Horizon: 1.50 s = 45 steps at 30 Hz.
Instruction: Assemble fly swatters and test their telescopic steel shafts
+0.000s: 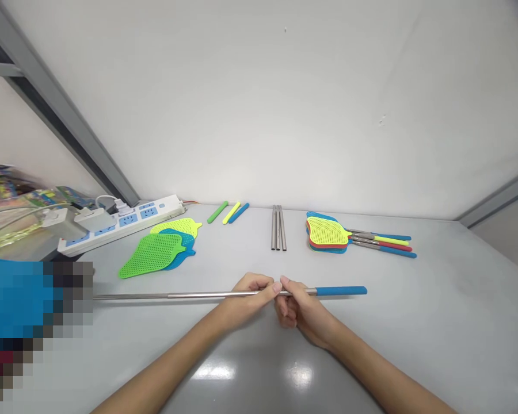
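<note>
Left hand point(252, 292) and right hand point(297, 305), nearly touching, both pinch one extended metal rod point(190, 295) with a blue grip point(341, 291), held level just above the table point(435, 322); its far left tip runs into a pixelated patch point(30, 316) and can't be seen. Behind lie three bare rods point(278, 227), three loose grips point(228, 212) (green, yellow, blue), and loose mesh heads point(162, 247), about three, overlapping. Assembled swatters point(354, 238) are stacked, about four, and a power strip point(121, 223) is partly hidden by clutter.
</note>
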Each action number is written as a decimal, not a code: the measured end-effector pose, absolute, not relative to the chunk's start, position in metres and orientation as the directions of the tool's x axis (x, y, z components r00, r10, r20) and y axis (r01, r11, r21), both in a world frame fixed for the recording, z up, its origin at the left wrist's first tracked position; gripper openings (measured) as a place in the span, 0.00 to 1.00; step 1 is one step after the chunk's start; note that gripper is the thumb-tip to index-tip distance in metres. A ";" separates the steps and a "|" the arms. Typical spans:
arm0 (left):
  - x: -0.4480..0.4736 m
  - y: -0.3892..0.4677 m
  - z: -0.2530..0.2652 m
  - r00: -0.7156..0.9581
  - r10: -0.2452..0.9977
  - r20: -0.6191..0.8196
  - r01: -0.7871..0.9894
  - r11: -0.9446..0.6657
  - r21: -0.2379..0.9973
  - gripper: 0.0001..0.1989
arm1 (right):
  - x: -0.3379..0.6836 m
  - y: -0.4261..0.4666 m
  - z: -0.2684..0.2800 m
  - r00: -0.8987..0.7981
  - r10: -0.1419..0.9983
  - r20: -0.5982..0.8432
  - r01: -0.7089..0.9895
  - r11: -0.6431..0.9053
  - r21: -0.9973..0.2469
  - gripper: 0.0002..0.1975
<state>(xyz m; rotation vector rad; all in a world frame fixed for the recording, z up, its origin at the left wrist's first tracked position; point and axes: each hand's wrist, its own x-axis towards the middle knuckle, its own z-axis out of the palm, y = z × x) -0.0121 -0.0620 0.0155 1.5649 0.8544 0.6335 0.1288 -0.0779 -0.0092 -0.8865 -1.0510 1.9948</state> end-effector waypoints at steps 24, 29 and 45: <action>-0.015 -0.066 0.013 0.574 0.794 -0.200 0.196 0.104 0.975 0.20 | 0.129 -0.077 -0.007 -0.542 0.810 -0.225 -0.305 -0.439 -0.845 0.20; -0.015 -0.066 0.015 0.581 0.789 -0.201 0.194 0.106 0.975 0.20 | 0.130 -0.077 -0.008 -0.537 0.808 -0.244 -0.291 -0.448 -0.845 0.20; -0.014 -0.063 0.008 0.585 0.787 -0.198 0.182 0.110 0.977 0.22 | 0.129 -0.077 -0.008 -0.536 0.815 -0.219 -0.315 -0.434 -0.844 0.20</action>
